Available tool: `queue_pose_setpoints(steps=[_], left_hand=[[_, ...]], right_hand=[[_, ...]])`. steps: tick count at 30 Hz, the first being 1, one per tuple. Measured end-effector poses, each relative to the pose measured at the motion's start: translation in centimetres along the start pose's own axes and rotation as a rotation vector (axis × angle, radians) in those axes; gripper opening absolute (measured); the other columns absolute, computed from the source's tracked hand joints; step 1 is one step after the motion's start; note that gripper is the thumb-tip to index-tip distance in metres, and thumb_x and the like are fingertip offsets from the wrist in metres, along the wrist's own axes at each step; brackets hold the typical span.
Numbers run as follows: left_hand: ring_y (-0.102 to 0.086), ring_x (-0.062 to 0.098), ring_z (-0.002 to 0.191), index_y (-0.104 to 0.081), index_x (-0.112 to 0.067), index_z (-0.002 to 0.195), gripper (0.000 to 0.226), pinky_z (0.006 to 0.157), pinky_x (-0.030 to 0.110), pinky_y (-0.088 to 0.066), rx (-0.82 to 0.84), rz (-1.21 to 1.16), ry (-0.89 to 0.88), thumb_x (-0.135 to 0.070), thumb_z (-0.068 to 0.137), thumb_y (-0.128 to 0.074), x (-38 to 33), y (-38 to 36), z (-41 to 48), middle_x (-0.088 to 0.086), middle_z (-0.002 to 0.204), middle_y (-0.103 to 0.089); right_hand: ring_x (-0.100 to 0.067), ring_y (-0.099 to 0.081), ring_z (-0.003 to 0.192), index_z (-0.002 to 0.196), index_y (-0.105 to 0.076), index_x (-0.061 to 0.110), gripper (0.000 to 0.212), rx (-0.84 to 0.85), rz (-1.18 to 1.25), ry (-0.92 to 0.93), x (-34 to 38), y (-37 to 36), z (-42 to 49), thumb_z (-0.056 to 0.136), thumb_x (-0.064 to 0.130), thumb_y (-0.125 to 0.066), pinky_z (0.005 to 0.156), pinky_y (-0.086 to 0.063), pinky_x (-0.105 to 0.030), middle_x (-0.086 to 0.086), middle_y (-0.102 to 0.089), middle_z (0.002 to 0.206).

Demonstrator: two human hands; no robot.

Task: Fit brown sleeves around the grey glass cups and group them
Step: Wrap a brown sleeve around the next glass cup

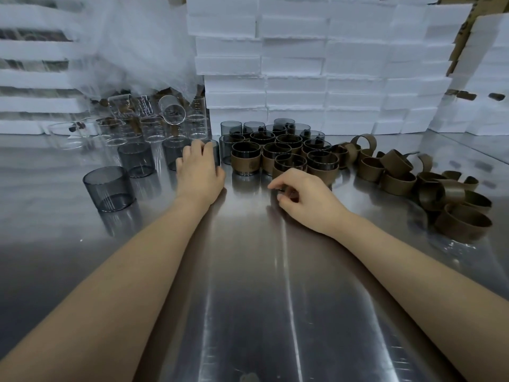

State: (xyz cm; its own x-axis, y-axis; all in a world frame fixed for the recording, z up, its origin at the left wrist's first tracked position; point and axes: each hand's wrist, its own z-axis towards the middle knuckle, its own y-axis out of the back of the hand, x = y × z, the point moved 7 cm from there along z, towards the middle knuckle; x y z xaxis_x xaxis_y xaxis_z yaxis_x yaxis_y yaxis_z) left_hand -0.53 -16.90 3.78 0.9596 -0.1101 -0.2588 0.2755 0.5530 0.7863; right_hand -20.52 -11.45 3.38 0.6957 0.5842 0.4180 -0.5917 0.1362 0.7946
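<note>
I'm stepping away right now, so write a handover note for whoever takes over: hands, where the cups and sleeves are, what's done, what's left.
Left hand grips a bare cup just left of the sleeved group.
Right hand is loosely curled over the table, with nothing visible in it.
Done: a cluster of sleeved cups at centre.
Left: bare cups on the left, a few more behind the cluster. Loose sleeves are piled on the right.
</note>
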Motion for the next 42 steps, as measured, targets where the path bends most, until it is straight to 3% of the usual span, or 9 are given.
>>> queue_pose_setpoints(steps=[4,10,15,20,24,26,29,36,42], left_hand=[[-0.058,0.04,0.084,-0.057,0.0,0.115,0.036,0.063,0.039,-0.038,-0.122,0.03,0.074,-0.03,0.1,-0.044,0.0,1.4,-0.9,0.018,0.117,-0.048],[-0.062,0.038,0.08,-0.067,-0.008,0.091,0.04,0.063,0.034,-0.035,-0.104,0.098,0.05,-0.039,0.097,-0.041,-2.1,2.8,-3.0,0.012,0.095,-0.059],[-0.045,0.022,0.057,-0.047,-0.016,0.069,0.034,0.054,0.028,-0.027,-0.247,-0.104,-0.167,-0.042,0.091,-0.042,-6.8,5.1,-6.6,0.0,0.078,-0.045],[-0.048,0.015,0.062,-0.058,-0.005,0.084,0.033,0.047,0.025,-0.035,-0.291,-0.259,-0.511,-0.037,0.088,-0.05,-11.2,6.3,-7.7,0.009,0.105,-0.058],[-0.055,0.013,0.092,-0.048,-0.007,0.125,0.051,0.072,0.029,-0.05,-0.122,-0.535,-0.395,-0.039,0.089,-0.062,-9.5,4.7,-6.8,0.009,0.139,-0.035],[-0.053,0.008,0.108,-0.036,-0.01,0.139,0.063,0.095,0.031,-0.049,0.085,-0.729,-0.249,-0.035,0.09,-0.067,-8.5,2.8,-6.4,0.002,0.14,-0.035],[-0.06,0.012,0.116,-0.035,-0.02,0.142,0.061,0.097,0.03,-0.049,0.38,-1.07,-0.133,-0.021,0.091,-0.068,-8.6,1.0,-6.5,-0.001,0.139,-0.048],[-0.066,0.012,0.109,-0.05,-0.022,0.136,0.052,0.097,0.025,-0.049,0.36,-1.178,-0.121,-0.01,0.088,-0.067,-8.6,1.7,-6.2,-0.002,0.126,-0.064],[-0.066,0.008,0.107,-0.049,-0.021,0.141,0.048,0.105,0.036,-0.047,0.402,-1.126,-0.108,-0.005,0.096,-0.055,-8.7,1.7,-6.3,-0.008,0.121,-0.068]], right_hand=[[-0.015,-0.058,0.111,0.113,-0.068,0.015,0.027,0.083,-0.031,0.016,-0.2,-1.0,0.3,0.088,0.011,-0.06,0.092,-0.04,-0.021,-0.002,-0.059,0.127],[-0.014,-0.053,0.12,0.13,-0.058,0.014,0.039,0.124,-0.006,-0.05,-0.9,-1.3,0.4,0.091,0.019,-0.061,0.095,-0.033,-0.015,0.0,-0.058,0.131],[0.0,-0.053,0.121,0.146,-0.038,0.017,0.075,0.174,0.273,-0.075,0.0,-1.4,0.0,0.082,0.028,-0.076,0.104,-0.038,-0.016,0.004,-0.06,0.131],[0.009,-0.06,0.099,0.124,-0.047,0.03,0.065,-0.137,0.458,-0.079,-0.2,1.2,-0.1,0.069,0.023,-0.08,0.085,-0.045,-0.011,0.019,-0.062,0.107],[0.008,-0.061,0.097,0.117,-0.049,0.03,0.063,-0.28,0.456,-0.07,-0.9,2.1,-0.2,0.069,0.009,-0.084,0.085,-0.045,-0.01,0.019,-0.063,0.106],[0.007,-0.061,0.098,0.118,-0.048,0.033,0.066,-0.287,0.433,-0.062,-0.8,2.1,-0.1,0.067,0.015,-0.086,0.084,-0.045,-0.009,0.023,-0.063,0.105],[0.007,-0.06,0.099,0.115,-0.045,0.041,0.066,-0.246,0.389,-0.053,-0.5,2.0,-0.1,0.064,0.024,-0.082,0.082,-0.046,-0.011,0.028,-0.062,0.104],[0.009,-0.061,0.094,0.113,-0.045,0.039,0.066,-0.23,0.457,-0.058,0.0,1.7,-0.1,0.06,0.026,-0.082,0.076,-0.044,-0.006,0.037,-0.061,0.098],[0.003,-0.063,0.097,0.118,-0.047,0.028,0.073,-0.203,0.469,-0.077,-0.8,1.3,0.2,0.062,0.009,-0.088,0.087,-0.049,-0.019,0.021,-0.064,0.102]])
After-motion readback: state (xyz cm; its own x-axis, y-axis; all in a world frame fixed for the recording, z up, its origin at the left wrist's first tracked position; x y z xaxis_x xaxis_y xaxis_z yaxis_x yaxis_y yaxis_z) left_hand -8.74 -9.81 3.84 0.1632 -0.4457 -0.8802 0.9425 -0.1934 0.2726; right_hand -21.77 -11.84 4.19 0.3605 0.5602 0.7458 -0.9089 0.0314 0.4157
